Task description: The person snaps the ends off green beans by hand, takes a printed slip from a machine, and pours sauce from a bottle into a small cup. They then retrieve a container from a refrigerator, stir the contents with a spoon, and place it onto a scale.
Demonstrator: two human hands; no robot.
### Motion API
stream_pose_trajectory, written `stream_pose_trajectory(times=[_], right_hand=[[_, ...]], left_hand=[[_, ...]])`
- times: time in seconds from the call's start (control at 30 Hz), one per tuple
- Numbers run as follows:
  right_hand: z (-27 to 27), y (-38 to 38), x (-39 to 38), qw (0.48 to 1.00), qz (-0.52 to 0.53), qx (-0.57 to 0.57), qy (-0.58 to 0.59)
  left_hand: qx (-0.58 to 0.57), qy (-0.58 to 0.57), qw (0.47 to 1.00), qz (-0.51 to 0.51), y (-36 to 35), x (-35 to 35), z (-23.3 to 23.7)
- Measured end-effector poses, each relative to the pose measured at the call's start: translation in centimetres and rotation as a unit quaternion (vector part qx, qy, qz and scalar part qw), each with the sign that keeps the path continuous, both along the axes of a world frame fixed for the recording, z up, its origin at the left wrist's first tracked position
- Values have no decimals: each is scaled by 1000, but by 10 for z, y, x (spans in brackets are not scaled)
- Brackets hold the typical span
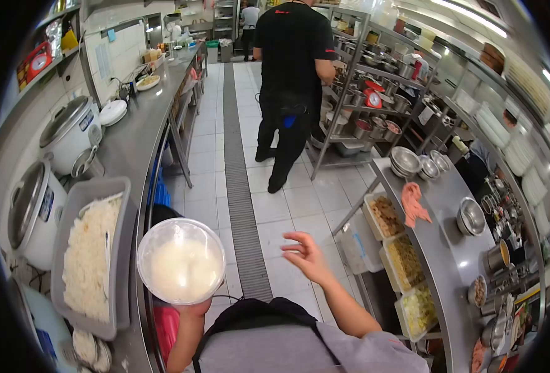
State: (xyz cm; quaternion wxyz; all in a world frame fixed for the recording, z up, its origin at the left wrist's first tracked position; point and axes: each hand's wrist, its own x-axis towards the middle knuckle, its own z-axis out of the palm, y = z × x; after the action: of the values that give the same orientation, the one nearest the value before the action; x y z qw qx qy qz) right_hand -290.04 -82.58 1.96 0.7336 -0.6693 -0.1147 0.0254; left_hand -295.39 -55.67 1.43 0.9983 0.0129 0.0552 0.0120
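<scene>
My left hand (195, 308) is closed under a round, clear plastic container (182, 261), holding it up at the edge of the left counter. Whitish contents show through its top, but I cannot make out exactly what they are. Over the tiled floor, my right hand (306, 253) is raised with its fingers apart and nothing in it. Left of the container, a grey tub (123, 248) of white rice (85, 267) stands on the steel counter, with a utensil lying along the rice.
Two rice cookers (29, 211) line the left wall. A person in black (290, 68) stands ahead beside a metal rack (344, 93). At right, food bins (403, 261) sit below a steel table (433, 248) bearing bowls and a pink cloth (415, 204). A drain grate (241, 186) crosses the floor.
</scene>
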Motion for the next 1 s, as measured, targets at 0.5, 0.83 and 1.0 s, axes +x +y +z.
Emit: stream_pose_trajectory(times=[0.5, 0.83, 1.0], right_hand=[[-29, 111, 483, 983, 71, -149, -83], [-13, 334, 720, 933, 233, -220, -163], [-79, 360, 880, 968, 152, -196, 26]], left_hand=[[62, -34, 960, 270, 98, 351, -39], [154, -27, 951, 266, 194, 574, -50], [187, -105, 957, 196, 225, 716, -12]])
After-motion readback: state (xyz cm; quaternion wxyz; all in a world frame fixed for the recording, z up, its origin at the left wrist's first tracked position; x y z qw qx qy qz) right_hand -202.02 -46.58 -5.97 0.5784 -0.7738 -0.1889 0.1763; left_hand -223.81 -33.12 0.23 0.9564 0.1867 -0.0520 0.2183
